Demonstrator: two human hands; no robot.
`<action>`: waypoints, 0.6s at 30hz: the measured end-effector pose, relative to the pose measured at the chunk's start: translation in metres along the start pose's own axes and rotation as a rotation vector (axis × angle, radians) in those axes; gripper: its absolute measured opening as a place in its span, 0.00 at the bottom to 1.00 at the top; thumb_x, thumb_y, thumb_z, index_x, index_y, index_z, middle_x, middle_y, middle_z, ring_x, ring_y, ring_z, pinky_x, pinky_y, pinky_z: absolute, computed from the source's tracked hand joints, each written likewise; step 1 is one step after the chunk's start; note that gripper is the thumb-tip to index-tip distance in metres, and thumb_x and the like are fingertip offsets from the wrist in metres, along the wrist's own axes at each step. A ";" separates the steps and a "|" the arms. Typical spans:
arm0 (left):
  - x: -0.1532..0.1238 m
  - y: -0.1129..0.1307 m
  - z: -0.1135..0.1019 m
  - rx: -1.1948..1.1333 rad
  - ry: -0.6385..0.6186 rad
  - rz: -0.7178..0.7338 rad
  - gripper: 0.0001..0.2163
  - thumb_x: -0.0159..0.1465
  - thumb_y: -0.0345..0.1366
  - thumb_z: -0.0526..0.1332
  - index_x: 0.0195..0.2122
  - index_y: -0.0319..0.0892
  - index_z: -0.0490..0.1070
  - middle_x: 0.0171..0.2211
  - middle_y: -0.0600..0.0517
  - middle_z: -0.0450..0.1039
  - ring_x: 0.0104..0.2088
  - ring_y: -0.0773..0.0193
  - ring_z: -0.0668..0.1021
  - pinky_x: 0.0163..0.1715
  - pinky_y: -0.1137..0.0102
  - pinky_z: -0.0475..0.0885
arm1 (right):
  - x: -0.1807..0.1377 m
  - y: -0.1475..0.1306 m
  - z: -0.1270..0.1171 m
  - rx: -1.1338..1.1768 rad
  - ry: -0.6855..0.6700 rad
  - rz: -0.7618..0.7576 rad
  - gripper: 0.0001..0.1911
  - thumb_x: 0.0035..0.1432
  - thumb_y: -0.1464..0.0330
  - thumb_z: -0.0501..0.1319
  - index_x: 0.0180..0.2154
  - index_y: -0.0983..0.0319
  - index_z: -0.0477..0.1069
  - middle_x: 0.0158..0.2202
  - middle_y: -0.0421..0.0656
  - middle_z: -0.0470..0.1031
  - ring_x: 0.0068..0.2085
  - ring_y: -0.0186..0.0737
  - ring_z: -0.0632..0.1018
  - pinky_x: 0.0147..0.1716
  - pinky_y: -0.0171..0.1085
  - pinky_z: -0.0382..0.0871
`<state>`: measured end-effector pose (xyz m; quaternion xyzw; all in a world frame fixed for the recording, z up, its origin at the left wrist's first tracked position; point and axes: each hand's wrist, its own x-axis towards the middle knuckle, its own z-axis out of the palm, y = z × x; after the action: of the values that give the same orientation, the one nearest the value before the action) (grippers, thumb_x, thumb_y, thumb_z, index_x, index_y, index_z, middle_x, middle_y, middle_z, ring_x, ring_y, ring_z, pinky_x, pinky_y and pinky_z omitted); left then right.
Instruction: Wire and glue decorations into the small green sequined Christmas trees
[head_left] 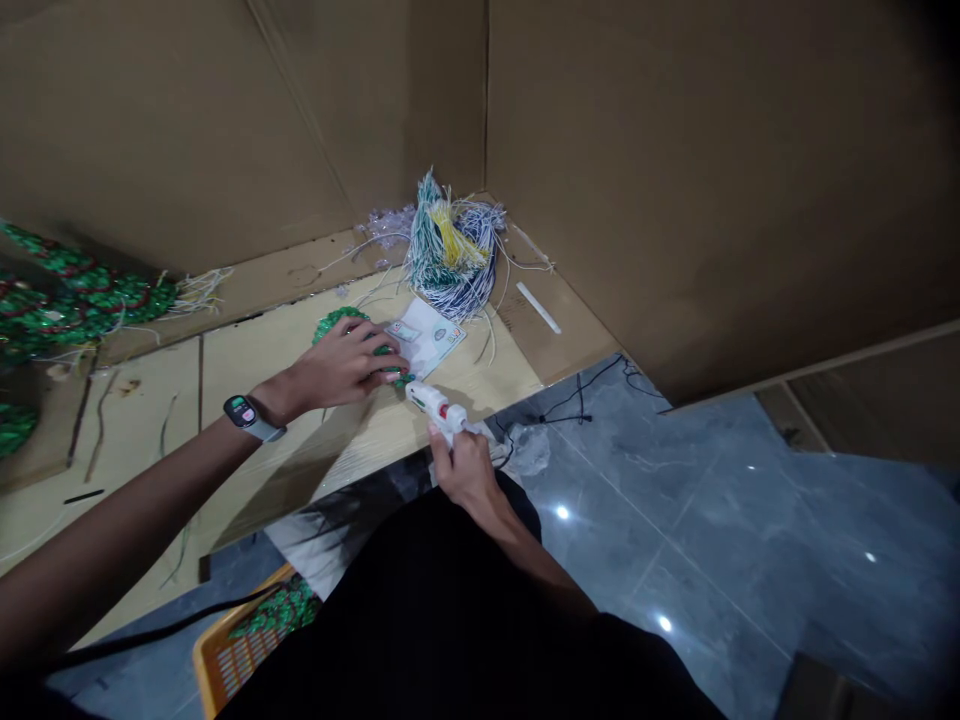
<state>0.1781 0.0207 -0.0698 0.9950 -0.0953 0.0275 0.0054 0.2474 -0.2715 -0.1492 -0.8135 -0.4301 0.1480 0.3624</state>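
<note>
Head camera view.

"What is the left hand [337,365] doing?"

"Its fingers are curled and pressing on a green tinsel piece [339,322]. That piece is on the desk [142,450], just beside a paper card [424,338]. A watch [246,416] is on that wrist."

"And the right hand [465,468]?"

"Its fingers are wrapped tight around a white glue gun [436,408], over the near edge of the desk."

"What else is on the desk?"

"A big bunch of thin green, yellow and white strings [451,255] is at the back of the desk. Long green tinsel ropes [82,290] lie at its left end."

"What is around the desk?"

"Cardboard walls [675,150] stand behind the desk. An orange basket [232,655] is below its near edge. A gray tile floor [675,530] with a black cord [581,395] is to its right."
</note>
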 end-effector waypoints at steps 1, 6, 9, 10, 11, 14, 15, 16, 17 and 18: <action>0.000 0.000 0.000 -0.001 -0.003 0.002 0.14 0.78 0.42 0.59 0.59 0.57 0.81 0.56 0.46 0.81 0.59 0.44 0.76 0.62 0.45 0.65 | 0.000 0.000 0.000 0.001 -0.001 0.001 0.27 0.79 0.57 0.51 0.40 0.65 0.83 0.35 0.56 0.87 0.38 0.50 0.87 0.38 0.38 0.72; 0.000 -0.001 0.000 0.005 -0.015 0.009 0.15 0.77 0.40 0.59 0.61 0.56 0.81 0.57 0.45 0.81 0.59 0.43 0.76 0.62 0.43 0.64 | 0.000 0.000 -0.001 0.005 -0.009 0.006 0.26 0.79 0.57 0.52 0.41 0.65 0.83 0.36 0.55 0.87 0.38 0.49 0.87 0.38 0.37 0.72; 0.000 -0.001 0.000 0.010 -0.017 0.006 0.16 0.77 0.40 0.59 0.60 0.58 0.81 0.57 0.47 0.81 0.59 0.43 0.76 0.62 0.44 0.64 | -0.001 0.000 -0.001 0.006 -0.014 0.011 0.27 0.80 0.56 0.51 0.40 0.64 0.83 0.35 0.55 0.87 0.37 0.49 0.88 0.38 0.37 0.72; 0.000 -0.001 0.000 0.014 -0.018 0.007 0.15 0.77 0.40 0.59 0.60 0.58 0.80 0.57 0.47 0.81 0.59 0.44 0.76 0.62 0.44 0.64 | -0.001 0.000 -0.001 0.006 -0.015 0.012 0.27 0.80 0.56 0.51 0.40 0.64 0.83 0.36 0.55 0.87 0.38 0.49 0.88 0.39 0.37 0.72; 0.000 -0.001 0.000 0.017 -0.017 0.010 0.15 0.77 0.40 0.58 0.60 0.57 0.80 0.57 0.47 0.81 0.60 0.44 0.76 0.62 0.44 0.64 | -0.001 0.000 -0.001 0.005 -0.016 0.013 0.27 0.80 0.56 0.51 0.40 0.64 0.83 0.36 0.55 0.87 0.38 0.49 0.88 0.39 0.37 0.72; 0.000 0.000 -0.001 0.028 -0.014 0.014 0.15 0.78 0.40 0.58 0.60 0.55 0.80 0.58 0.45 0.81 0.59 0.44 0.76 0.62 0.44 0.64 | 0.000 0.000 -0.001 0.000 -0.021 0.017 0.26 0.79 0.56 0.52 0.41 0.64 0.83 0.36 0.55 0.88 0.38 0.49 0.88 0.39 0.37 0.72; 0.000 0.000 -0.001 0.031 -0.015 0.014 0.15 0.78 0.40 0.58 0.60 0.55 0.80 0.58 0.46 0.81 0.59 0.44 0.76 0.62 0.44 0.64 | 0.000 -0.001 -0.001 -0.003 -0.023 0.020 0.26 0.79 0.57 0.52 0.41 0.65 0.83 0.36 0.55 0.88 0.38 0.49 0.87 0.39 0.37 0.73; 0.000 0.001 -0.001 0.032 -0.016 0.014 0.15 0.78 0.41 0.57 0.60 0.55 0.80 0.58 0.46 0.81 0.59 0.44 0.76 0.62 0.44 0.64 | 0.000 -0.001 -0.001 -0.006 -0.024 0.023 0.27 0.79 0.56 0.52 0.41 0.65 0.83 0.36 0.56 0.87 0.38 0.49 0.87 0.39 0.37 0.73; 0.000 0.001 -0.001 0.031 -0.016 0.012 0.15 0.78 0.41 0.58 0.60 0.55 0.80 0.58 0.46 0.81 0.59 0.44 0.76 0.62 0.45 0.64 | 0.000 -0.001 -0.001 -0.009 -0.025 0.025 0.27 0.79 0.56 0.52 0.41 0.65 0.84 0.36 0.56 0.87 0.38 0.49 0.87 0.39 0.37 0.73; 0.000 0.001 -0.002 0.023 -0.015 0.007 0.15 0.78 0.41 0.58 0.60 0.55 0.81 0.58 0.46 0.81 0.59 0.44 0.76 0.62 0.45 0.63 | 0.000 -0.001 -0.001 -0.012 -0.025 0.027 0.27 0.79 0.56 0.51 0.41 0.65 0.84 0.36 0.56 0.87 0.38 0.50 0.87 0.39 0.37 0.73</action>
<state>0.1781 0.0195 -0.0682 0.9949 -0.0987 0.0214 -0.0070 0.2473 -0.2718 -0.1472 -0.8195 -0.4244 0.1602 0.3502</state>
